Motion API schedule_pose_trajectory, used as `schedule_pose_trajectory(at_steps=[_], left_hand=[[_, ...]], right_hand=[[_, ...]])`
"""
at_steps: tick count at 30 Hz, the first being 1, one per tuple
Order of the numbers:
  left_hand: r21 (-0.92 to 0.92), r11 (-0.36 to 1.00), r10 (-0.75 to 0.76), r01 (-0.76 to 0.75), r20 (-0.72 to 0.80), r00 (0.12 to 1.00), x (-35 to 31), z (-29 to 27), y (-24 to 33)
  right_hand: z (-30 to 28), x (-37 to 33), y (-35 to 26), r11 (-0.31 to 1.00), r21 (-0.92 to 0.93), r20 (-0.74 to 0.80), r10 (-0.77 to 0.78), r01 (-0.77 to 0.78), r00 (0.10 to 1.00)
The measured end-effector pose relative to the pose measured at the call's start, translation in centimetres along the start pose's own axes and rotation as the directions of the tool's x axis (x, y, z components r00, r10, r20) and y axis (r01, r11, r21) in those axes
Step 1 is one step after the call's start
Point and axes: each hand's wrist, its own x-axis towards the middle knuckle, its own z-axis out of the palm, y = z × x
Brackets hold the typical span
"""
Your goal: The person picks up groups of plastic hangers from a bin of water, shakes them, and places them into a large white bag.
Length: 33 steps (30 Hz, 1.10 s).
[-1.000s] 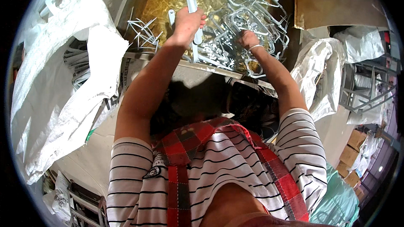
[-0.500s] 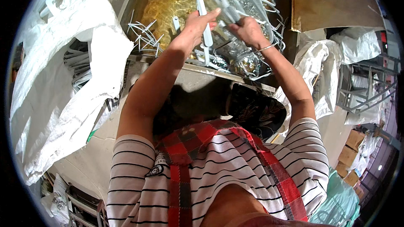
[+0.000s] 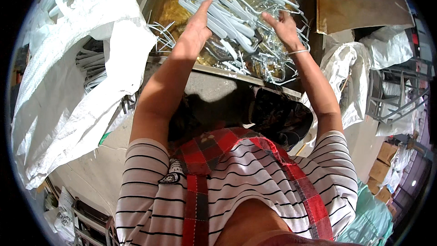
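In a shallow water tank [image 3: 218, 70] with a yellowish bottom, a stack of long pale grey loop-shaped pieces [image 3: 227, 20] lies slantwise beside my left hand [image 3: 195, 28]. My left hand grips the stack's near-left side, thumb on top, its other fingers mostly hidden. To the right, my right hand [image 3: 286, 29] is open, thumb and fingers apart, with nothing in it. Beneath and around it are more bent grey pieces and small clear-looking scraps [image 3: 268, 66] in the water. The exact kind of the pieces cannot be made out.
A big white woven sack [image 3: 129, 32] with grey pieces inside stands at the left. Thin grey strips [image 3: 163, 36] lie at the tank's left corner. A brown board [image 3: 364, 2] and another white sack [image 3: 348, 68] stand at the right; cardboard boxes [image 3: 380, 168] are behind.
The single long piece upright by my left hand gives way to a stack of loops there. My right hand, earlier closed on blurred pieces, has opened and moved slightly right.
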Motion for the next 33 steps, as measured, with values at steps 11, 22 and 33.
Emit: schedule_pose_trajectory(at_steps=[11,22,33], left_hand=[[-0.330,0.942,-0.074,0.058,-0.037,0.997,-0.8,1.3,0.5],[-0.253,0.967,0.058,-0.031,0.101,0.993,-1.6,1.8,0.8],[0.008,1.000,0.020,-0.020,0.053,0.998,0.5,-0.9,2.0]], right_hand=[[5.9,-3.2,3.2,0.369,0.502,0.810,0.115,-0.782,0.575],[5.6,-2.5,2.6,0.320,0.578,0.797,-0.026,-0.750,0.603],[3.2,0.3,3.4,0.515,0.735,0.286,0.354,-0.440,0.891]])
